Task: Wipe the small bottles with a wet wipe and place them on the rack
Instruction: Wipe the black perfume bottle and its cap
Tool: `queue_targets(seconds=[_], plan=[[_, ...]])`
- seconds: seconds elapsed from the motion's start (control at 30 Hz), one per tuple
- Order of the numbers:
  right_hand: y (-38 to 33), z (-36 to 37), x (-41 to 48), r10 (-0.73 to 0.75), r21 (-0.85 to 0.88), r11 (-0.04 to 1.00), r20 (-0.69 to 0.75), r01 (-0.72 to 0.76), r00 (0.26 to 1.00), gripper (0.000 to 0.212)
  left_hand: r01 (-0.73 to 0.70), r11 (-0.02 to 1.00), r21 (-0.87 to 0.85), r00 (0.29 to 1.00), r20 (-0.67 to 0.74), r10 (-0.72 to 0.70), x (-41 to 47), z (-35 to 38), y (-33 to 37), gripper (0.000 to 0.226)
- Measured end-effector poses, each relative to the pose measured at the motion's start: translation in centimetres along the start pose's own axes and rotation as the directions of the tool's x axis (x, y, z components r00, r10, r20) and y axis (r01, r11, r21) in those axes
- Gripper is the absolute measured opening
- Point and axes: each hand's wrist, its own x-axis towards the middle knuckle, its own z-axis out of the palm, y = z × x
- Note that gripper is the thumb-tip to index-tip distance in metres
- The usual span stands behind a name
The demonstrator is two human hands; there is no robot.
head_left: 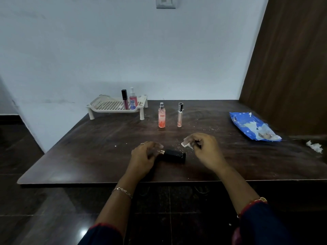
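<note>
A black bottle (175,156) with a gold neck lies on its side on the dark wooden table (88,147), near the front edge. My left hand (144,154) hovers at its neck end with fingers loosely curved and grips nothing. To the right of the bottle, my right hand (206,149) pinches a small white wet wipe (186,143). Farther back stand an orange spray bottle (161,117) and a slim clear tube with a black cap (180,114). The cream rack (106,106) at the back left holds a dark lip gloss tube (125,99) and a pink pump bottle (133,99).
A blue wet-wipe pack (253,126) lies open at the right, with a crumpled used wipe (315,146) near the right edge. White crumbs dot the table's middle. A wooden panel (286,68) rises at the back right, and a white wall stands behind the table.
</note>
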Motion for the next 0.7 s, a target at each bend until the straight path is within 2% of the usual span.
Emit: queue_targets(seconds=[0.13, 0.23, 0.3, 0.53, 0.63, 0.7], plan=[[-1.8, 0.9, 1.0, -0.079, -0.079, 0.993, 0.147, 0.091, 0.986, 0.032, 0.024, 0.974, 0.227, 0.996, 0.076, -0.042, 0.2, 0.6, 0.1, 0.029], [-3.1, 2.5, 1.3, -0.154, -0.164, 0.963, 0.306, 0.212, 0.939, 0.023, -0.003, 0.957, 0.292, 0.998, 0.056, -0.014, 0.2, 0.8, 0.1, 0.019], [-3.2, 3.1, 1.2, -0.157, -0.221, 0.943, 0.359, 0.247, 0.920, 0.022, -0.023, 0.948, 0.317, 0.999, 0.038, 0.011, 0.2, 0.7, 0.1, 0.018], [-1.0, 0.0, -0.6, -0.118, -0.254, 0.947, 0.286, 0.194, 0.951, 0.028, -0.024, 0.942, 0.334, 1.000, 0.011, 0.022, 0.3, 1.0, -0.3, 0.018], [0.5, -1.5, -1.0, -0.072, -0.373, 0.910, 0.290, 0.181, 0.954, 0.027, -0.030, 0.938, 0.346, 1.000, 0.004, 0.031, 0.3, 1.2, -0.6, 0.018], [1.3, -2.4, -1.4, -0.035, -0.383, 0.917, 0.204, 0.113, 0.978, 0.028, -0.031, 0.936, 0.351, 0.999, -0.006, 0.035, 0.2, 1.2, -0.7, 0.016]])
